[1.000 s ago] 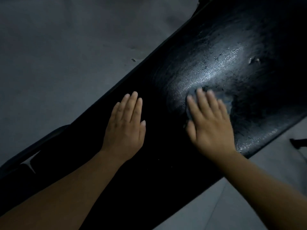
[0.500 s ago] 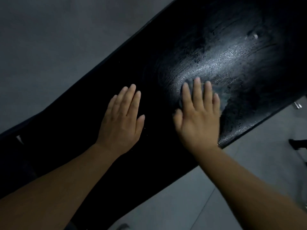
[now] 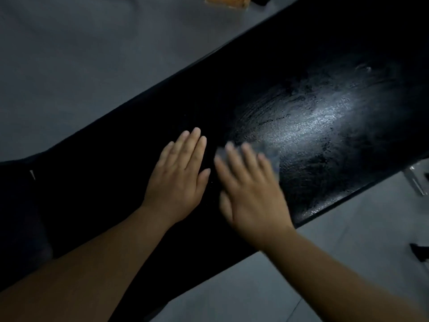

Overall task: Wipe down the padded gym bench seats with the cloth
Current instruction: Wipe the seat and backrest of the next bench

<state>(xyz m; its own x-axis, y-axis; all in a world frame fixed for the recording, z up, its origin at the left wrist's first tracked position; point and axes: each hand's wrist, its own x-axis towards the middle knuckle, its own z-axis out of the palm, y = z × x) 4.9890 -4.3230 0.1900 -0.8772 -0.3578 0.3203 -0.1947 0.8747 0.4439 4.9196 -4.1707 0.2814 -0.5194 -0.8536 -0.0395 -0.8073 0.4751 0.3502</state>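
Note:
A long black padded bench seat [image 3: 301,84] runs diagonally from lower left to upper right. Its right part shines wet with smear marks. My left hand [image 3: 178,177] lies flat on the pad, fingers straight and together. Just to its right, my right hand [image 3: 250,194] presses flat on a dark grey cloth [image 3: 270,154]; only the cloth's edge shows past my fingertips, and both are blurred by motion.
Grey floor [image 3: 81,77] lies on both sides of the bench. An orange-brown object [image 3: 226,1] sits at the top edge. A metal bracket [image 3: 417,182] and a dark part [image 3: 420,252] stick out at the right, below the pad's near edge.
My right hand has slid the cloth leftward along the pad, ending close beside my left hand. The left hand stayed flat in place. The view shifted, showing more floor.

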